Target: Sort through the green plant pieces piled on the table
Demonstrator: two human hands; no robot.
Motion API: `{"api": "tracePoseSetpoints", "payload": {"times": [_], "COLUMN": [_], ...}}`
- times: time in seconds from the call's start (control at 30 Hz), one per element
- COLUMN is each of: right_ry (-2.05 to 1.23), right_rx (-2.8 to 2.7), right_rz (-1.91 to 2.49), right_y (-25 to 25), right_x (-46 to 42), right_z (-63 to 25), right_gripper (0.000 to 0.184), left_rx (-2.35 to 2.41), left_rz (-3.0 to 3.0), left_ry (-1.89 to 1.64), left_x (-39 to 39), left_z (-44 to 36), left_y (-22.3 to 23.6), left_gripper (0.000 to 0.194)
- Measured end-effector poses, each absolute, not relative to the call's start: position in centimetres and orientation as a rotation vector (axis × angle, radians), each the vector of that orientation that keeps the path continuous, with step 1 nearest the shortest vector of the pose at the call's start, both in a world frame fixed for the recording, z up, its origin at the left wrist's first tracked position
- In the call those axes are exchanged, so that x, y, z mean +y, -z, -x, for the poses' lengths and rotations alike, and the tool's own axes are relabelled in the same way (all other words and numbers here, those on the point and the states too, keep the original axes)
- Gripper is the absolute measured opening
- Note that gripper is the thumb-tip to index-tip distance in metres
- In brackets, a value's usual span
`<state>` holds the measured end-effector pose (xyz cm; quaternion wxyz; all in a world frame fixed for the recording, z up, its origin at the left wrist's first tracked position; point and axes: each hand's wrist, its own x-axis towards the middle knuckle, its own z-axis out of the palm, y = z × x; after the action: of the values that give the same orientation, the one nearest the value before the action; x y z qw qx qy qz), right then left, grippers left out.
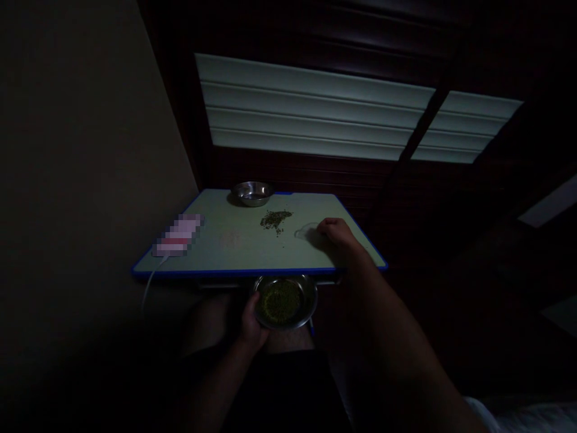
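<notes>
My left hand (252,325) grips the left rim of a metal bowl (311,300), just below the table's front edge and above my lap. Inside it lies a heap of small green grains (280,300), probably mung beans, though the dim light hides detail. Over the right part of the table, my right hand (334,230) is closed on a clear, see-through scoop-like piece (306,231) that points left. A loose pile of the same kind of small grains (274,221) is spread on the tabletop, left of that piece.
The pale table (225,255) has a blue edge. A second metal bowl (252,195) stands at its back left. A pixelated pink object (179,234) with a white cable (151,279) lies at the left. Dark wooden panels with pale slats (306,108) rise behind; a wall (90,150) is left.
</notes>
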<state>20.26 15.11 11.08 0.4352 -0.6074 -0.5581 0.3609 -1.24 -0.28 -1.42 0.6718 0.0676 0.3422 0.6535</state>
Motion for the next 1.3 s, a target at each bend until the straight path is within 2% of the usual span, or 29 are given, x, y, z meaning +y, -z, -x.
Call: {"api": "tracePoseSetpoints", "payload": {"times": [0.2, 0.43, 0.8, 0.93, 1.3], "right_ry": [-0.822, -0.670, -0.919, -0.902, -0.732], "right_rx": [-1.341, -1.344, -1.623, -1.740, -1.908], "right_rz": [1.707, 1.796, 1.779, 1.792, 1.868], "right_y": [-11.3, -10.5, -12.9, -13.3, -12.5], "right_x": [13.1, 14.6, 15.2, 14.9, 12.9], "right_z": [-24.5, -23.7, -20.9, -20.4, -19.4], "right_gripper": [0.010, 0.008, 0.005, 0.003, 0.016], "left_rx": [0.763, 0.779, 0.809, 0.815, 0.774], "left_rz": [-0.165, -0.163, -0.152, -0.153, -0.135], "left_ry": [-1.453, -1.446, -1.459, -1.464, -1.453], "left_x": [-0.2, -0.2, -0.2, -0.1, 0.0], "left_z": [1.0, 1.2, 1.1, 1.1, 0.9], "left_y": [1.2, 1.1, 0.9, 1.0, 1.2], "left_gripper": [0.031, 0.029, 0.026, 0.027, 0.027]}}
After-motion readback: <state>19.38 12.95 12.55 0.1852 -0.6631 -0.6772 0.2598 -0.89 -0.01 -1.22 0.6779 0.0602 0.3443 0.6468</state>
